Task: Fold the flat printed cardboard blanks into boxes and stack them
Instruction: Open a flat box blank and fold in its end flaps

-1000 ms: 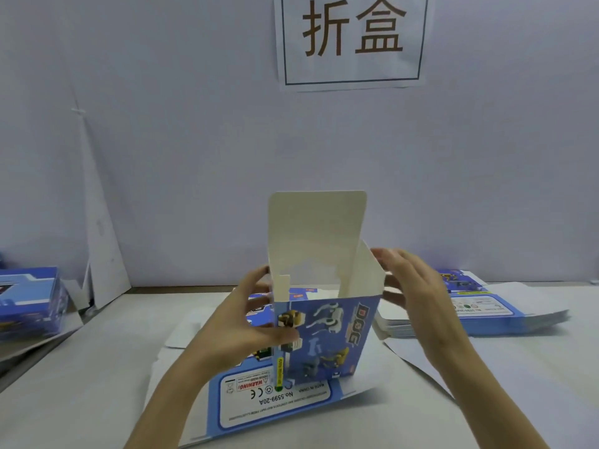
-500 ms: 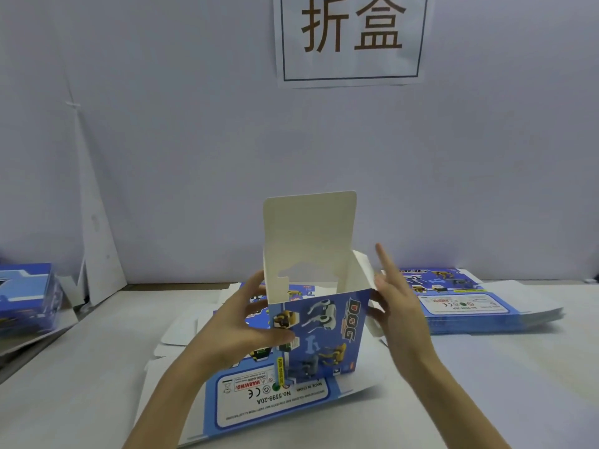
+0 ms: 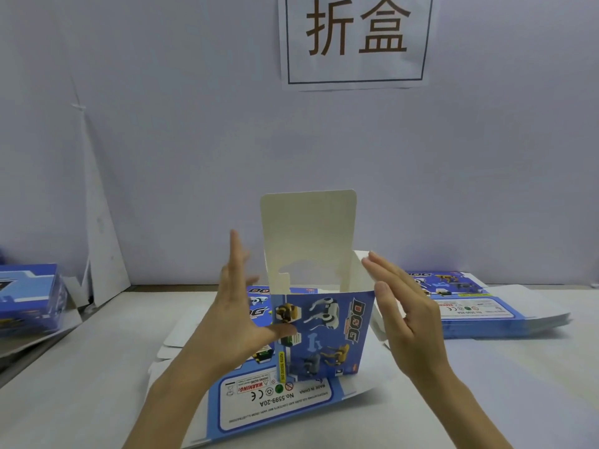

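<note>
A half-formed blue printed box (image 3: 327, 332) stands upright in the middle of the table, its white top flap (image 3: 308, 228) raised. My left hand (image 3: 236, 315) is at the box's left side with fingers straight up and the thumb pressing the front face. My right hand (image 3: 402, 312) lies flat against the box's right side flap, fingers straight. Flat printed blanks (image 3: 275, 403) lie under the box. A pile of flat blanks (image 3: 479, 306) sits at the right.
Finished blue boxes (image 3: 29, 296) are stacked at the far left edge. A white cardboard sheet (image 3: 103, 241) leans against the back wall at the left. A paper sign (image 3: 356, 40) hangs on the wall above.
My left hand has let go of the box's left edge and straightened its fingers upward. My right hand has stayed on the right flap. The view has shifted slightly.
</note>
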